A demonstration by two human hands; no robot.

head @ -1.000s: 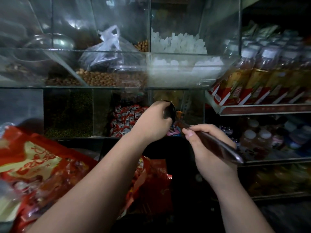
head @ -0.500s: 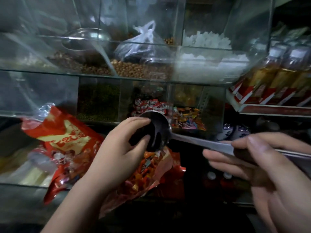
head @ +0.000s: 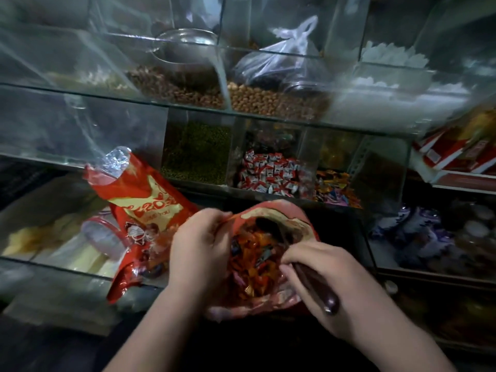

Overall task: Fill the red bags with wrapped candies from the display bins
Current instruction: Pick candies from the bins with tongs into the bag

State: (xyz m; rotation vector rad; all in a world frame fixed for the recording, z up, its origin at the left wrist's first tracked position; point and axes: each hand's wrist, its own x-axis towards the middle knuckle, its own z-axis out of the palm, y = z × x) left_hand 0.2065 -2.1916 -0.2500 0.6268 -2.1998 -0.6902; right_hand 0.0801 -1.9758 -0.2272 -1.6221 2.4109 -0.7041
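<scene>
An open red bag [head: 292, 224] sits low in the middle, full of orange wrapped candies [head: 255, 264]. My left hand [head: 200, 247] grips the bag's left rim and holds its mouth apart. My right hand [head: 324, 275] holds a metal ladle by its dark handle [head: 314, 288], and the bowl [head: 268, 226] dips inside the bag. A second red bag [head: 145, 208] leans to the left, its top torn open. Behind them, one bin holds red-and-white wrapped candies [head: 271, 173] and the bin to its right holds mixed coloured candies [head: 335, 189].
Glass bins above hold brown nuts [head: 268, 100], green beans [head: 196, 154], white lumps [head: 391, 57] and a tied plastic bag [head: 284, 57]. A metal bowl [head: 185, 47] rests in an upper bin. Red boxes [head: 456, 149] fill the shelf at right, purple packets [head: 413, 232] below.
The ladle has come down from the candy bins into the red bag. My left hand left the ladle's bowl and took the bag's rim. The view tilted downward.
</scene>
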